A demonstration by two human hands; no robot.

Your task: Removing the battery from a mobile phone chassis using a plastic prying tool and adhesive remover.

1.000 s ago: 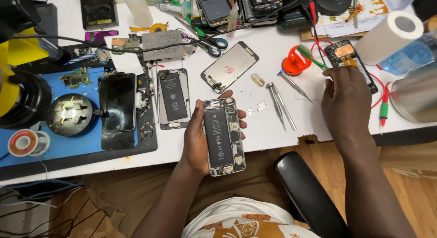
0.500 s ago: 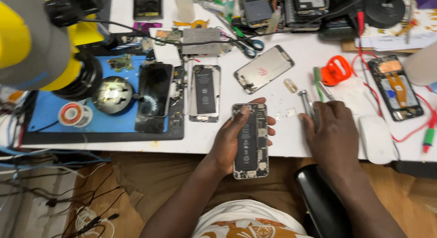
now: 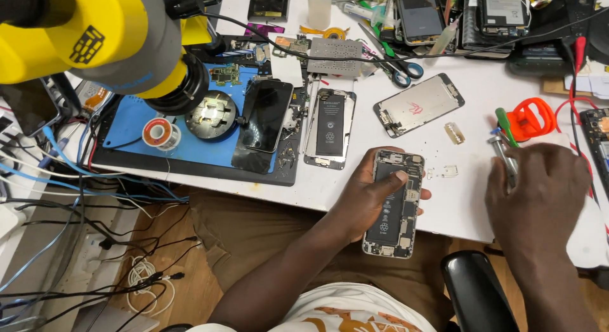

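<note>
Left hand (image 3: 365, 202) wrapped under an opened phone body (image 3: 394, 204), thumb pressed across its black battery, lower end of the phone hanging past the near edge of the white table (image 3: 469, 211). Right hand (image 3: 539, 195) closed over a slim metal screwdriver (image 3: 504, 159), tip end poking out above the knuckles; a second ago out at the far right beside another opened phone (image 3: 599, 148), half a second ago just arriving over the tools, now gripping. Held phone steady in the same grip throughout, so tool now in hand and work piece ready beneath it, by the look of it. Just beyond the fingers, tiny loose parts (image 3: 444, 172) scattered on bare table, easily swept off. Farther out, a detached screen panel (image 3: 419, 105) face down, a second phone shell with battery (image 3: 330, 127), and a dark phone (image 3: 265, 116) lying on the blue work mat (image 3: 133, 126) near a solder spool (image 3: 156, 133). Green-handled tool (image 3: 504, 124) and orange suction handle (image 3: 531, 119) close above the right hand. Open room mostly between the two hands; clutter thick along the far side, yellow microscope head (image 3: 95, 33) looming at left, black chair arm (image 3: 476, 287) below the right wrist.
</note>
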